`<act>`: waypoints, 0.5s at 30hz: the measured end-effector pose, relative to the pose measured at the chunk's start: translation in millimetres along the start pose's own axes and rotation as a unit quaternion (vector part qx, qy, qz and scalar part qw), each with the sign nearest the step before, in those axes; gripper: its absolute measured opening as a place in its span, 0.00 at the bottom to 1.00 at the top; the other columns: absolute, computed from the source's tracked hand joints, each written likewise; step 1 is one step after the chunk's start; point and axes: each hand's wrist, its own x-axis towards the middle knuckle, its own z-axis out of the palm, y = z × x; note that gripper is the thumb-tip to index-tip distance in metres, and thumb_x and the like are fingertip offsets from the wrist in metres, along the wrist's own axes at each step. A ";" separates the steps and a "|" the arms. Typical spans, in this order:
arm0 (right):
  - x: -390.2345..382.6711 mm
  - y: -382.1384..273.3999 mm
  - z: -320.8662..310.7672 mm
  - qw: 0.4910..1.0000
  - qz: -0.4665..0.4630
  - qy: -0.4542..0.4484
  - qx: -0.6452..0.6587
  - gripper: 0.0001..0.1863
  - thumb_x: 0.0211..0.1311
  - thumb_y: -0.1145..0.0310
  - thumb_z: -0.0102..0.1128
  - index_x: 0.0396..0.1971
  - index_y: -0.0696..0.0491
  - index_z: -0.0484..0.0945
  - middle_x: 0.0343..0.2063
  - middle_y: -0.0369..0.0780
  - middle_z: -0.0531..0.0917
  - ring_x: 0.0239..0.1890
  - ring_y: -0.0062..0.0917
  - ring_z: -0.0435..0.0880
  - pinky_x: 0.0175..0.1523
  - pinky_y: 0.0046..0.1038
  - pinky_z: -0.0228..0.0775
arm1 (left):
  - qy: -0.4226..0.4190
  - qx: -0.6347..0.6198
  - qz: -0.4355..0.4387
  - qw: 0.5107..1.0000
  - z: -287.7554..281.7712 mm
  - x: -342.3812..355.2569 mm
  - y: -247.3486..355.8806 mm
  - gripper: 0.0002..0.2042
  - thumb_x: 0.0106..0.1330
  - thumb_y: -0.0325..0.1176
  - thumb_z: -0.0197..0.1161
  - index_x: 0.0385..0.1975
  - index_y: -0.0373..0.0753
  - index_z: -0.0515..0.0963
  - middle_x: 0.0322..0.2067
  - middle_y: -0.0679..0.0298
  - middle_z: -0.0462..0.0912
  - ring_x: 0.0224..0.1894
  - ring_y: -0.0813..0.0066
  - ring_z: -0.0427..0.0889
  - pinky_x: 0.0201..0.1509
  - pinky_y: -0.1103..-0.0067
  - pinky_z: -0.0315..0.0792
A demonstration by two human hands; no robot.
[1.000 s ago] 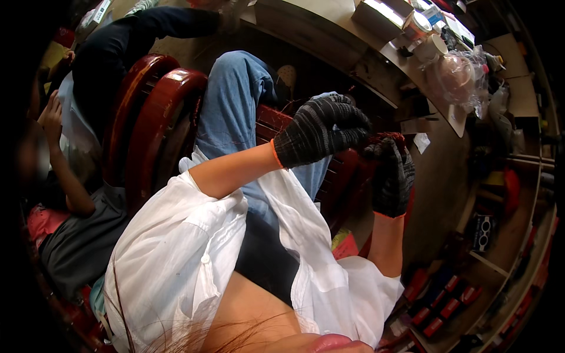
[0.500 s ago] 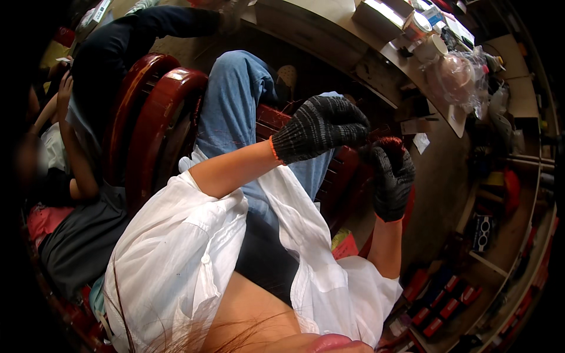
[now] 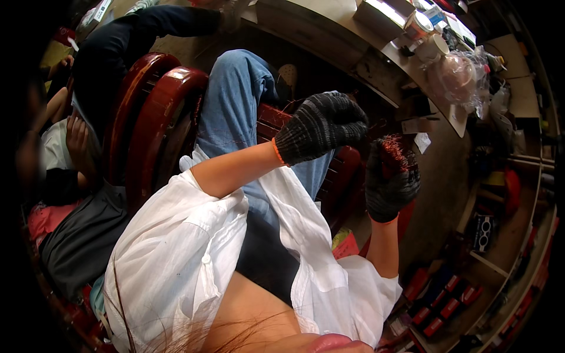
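Observation:
Both my hands wear black knit gloves with orange cuffs, above my lap in blue jeans (image 3: 235,106). My right hand (image 3: 389,187) is closed around a bundle of thin red strands (image 3: 393,150), whose frayed end sticks up out of the fist. My left hand (image 3: 322,126) is curled into a fist just up and left of that bundle, fingertips toward it, with a small gap between them. What the left fingers pinch, if anything, is hidden.
Curved red wooden chair backs (image 3: 147,117) stand to my left. Another person's hand (image 3: 76,135) and a dark sleeve (image 3: 147,23) are beyond them. A workbench (image 3: 353,41) carries cups (image 3: 432,44) and a clear plastic bag (image 3: 456,76). Red boxes (image 3: 447,294) lie lower right.
My right hand has dropped slightly down and right with the red bundle, opening a gap to my left hand. The person at the left has shifted their arm.

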 end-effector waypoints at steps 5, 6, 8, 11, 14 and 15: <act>-4.5 -0.4 -2.0 1.000 0.003 -0.024 -0.015 0.15 0.43 0.69 0.70 0.33 0.51 0.77 0.30 0.38 0.81 0.29 0.31 0.81 0.35 0.29 0.73 | -0.007 -0.111 -0.062 0.992 5.9 -2.1 -4.2 0.09 0.52 0.34 0.65 0.31 0.36 0.80 0.28 0.58 0.82 0.31 0.72 0.81 0.39 0.79 0.74; -2.8 -0.1 -2.2 1.000 -0.006 -0.028 -0.002 0.15 0.43 0.69 0.70 0.33 0.51 0.77 0.30 0.38 0.81 0.30 0.31 0.81 0.35 0.29 0.73 | -0.002 -0.134 -0.073 0.988 7.5 -2.4 -4.8 0.09 0.51 0.34 0.65 0.30 0.37 0.81 0.26 0.58 0.81 0.30 0.73 0.81 0.37 0.80 0.74; -3.1 1.3 -3.0 0.999 -0.025 -0.031 -0.009 0.15 0.44 0.66 0.69 0.34 0.52 0.77 0.31 0.39 0.81 0.30 0.32 0.81 0.35 0.30 0.73 | -0.018 -0.150 -0.101 0.983 7.0 -2.4 -3.1 0.09 0.52 0.34 0.64 0.31 0.37 0.81 0.27 0.59 0.82 0.31 0.74 0.81 0.38 0.80 0.73; -10.6 4.1 -2.0 0.995 -0.053 -0.015 -0.082 0.18 0.46 0.61 0.68 0.35 0.53 0.75 0.32 0.40 0.80 0.30 0.33 0.81 0.34 0.31 0.73 | -0.027 -0.187 -0.125 0.974 9.8 -3.8 -4.9 0.10 0.53 0.34 0.64 0.32 0.37 0.81 0.28 0.61 0.82 0.31 0.76 0.81 0.38 0.81 0.73; -12.9 4.5 -3.7 0.985 -0.099 -0.003 -0.141 0.21 0.47 0.56 0.66 0.36 0.54 0.73 0.31 0.41 0.79 0.29 0.34 0.80 0.32 0.31 0.73 | -0.034 -0.220 -0.144 0.964 12.1 -4.8 -3.1 0.10 0.54 0.36 0.64 0.33 0.38 0.81 0.28 0.62 0.83 0.31 0.78 0.80 0.39 0.81 0.73; -12.5 4.3 -4.4 0.981 -0.118 -0.002 -0.151 0.23 0.47 0.54 0.66 0.37 0.54 0.72 0.31 0.41 0.79 0.28 0.34 0.80 0.32 0.31 0.72 | -0.036 -0.229 -0.151 0.961 11.9 -5.2 -2.0 0.11 0.54 0.36 0.64 0.33 0.38 0.81 0.28 0.63 0.83 0.31 0.78 0.80 0.40 0.81 0.73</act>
